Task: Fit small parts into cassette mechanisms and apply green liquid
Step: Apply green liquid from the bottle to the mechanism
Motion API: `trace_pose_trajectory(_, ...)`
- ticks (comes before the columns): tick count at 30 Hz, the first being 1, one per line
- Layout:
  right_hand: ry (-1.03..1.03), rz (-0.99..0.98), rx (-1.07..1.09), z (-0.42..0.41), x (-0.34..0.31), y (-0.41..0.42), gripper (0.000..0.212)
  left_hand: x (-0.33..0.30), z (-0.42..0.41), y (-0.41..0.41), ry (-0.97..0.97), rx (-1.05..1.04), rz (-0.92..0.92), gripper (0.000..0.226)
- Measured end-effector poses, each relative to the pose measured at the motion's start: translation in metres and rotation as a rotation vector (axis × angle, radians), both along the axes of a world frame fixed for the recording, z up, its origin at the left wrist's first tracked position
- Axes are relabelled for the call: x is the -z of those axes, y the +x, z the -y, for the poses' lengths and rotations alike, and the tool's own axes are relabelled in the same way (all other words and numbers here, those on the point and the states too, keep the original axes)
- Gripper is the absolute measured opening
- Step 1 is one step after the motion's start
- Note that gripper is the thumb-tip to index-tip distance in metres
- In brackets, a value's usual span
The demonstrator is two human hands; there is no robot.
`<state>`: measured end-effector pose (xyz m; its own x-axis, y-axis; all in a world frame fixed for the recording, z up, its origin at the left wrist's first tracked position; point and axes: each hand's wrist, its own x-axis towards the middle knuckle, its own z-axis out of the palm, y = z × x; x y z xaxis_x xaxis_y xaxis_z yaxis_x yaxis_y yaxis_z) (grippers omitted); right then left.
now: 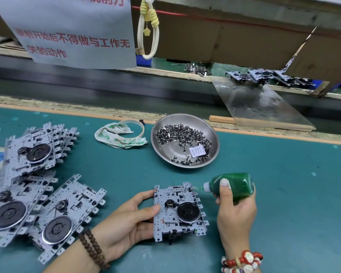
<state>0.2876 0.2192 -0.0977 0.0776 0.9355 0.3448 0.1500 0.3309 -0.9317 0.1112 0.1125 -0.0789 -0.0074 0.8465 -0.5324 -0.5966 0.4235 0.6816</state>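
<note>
Steel bowl [209, 123] of small dark parts [182, 137] near the worktop [283, 194] far edge, right hand [235, 210] fingers wrapped round green liquid bottle [237, 183], nozzle at cassette mechanism [180, 210] top corner, left hand [129, 219] fingers gripping its left side near the front edge

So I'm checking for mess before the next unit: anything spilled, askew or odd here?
No spill shows on the mat. Oddities: the white cloth beside the steel bowl is green-stained, and the mechanisms at left lie in a loose, overlapping pile.
</note>
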Motion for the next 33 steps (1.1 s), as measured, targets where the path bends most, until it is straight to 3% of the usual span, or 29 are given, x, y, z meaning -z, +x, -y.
trace_pose_trajectory(6, 0.004, 0.006, 0.008, 0.0006, -0.0012, -0.0001, 0.023, -0.0005, 0.0000, -0.0001, -0.003, -0.007, -0.007, 0.056)
trace_pose_trajectory(12, -0.016, 0.033, 0.021, 0.0013, -0.0012, -0.0014, 0.038, -0.0004, 0.0001, 0.0002, -0.001, 0.003, -0.009, 0.056)
trace_pose_trajectory(25, 0.011, 0.014, 0.016, 0.0027, -0.0045, 0.0002, 0.030, -0.0009, 0.0004, -0.0003, -0.006, 0.010, -0.016, 0.058)
trace_pose_trajectory(33, -0.018, 0.023, 0.011, 0.0031, -0.0011, -0.0006, 0.037, 0.0004, 0.0008, -0.0011, 0.002, 0.017, -0.018, 0.058)
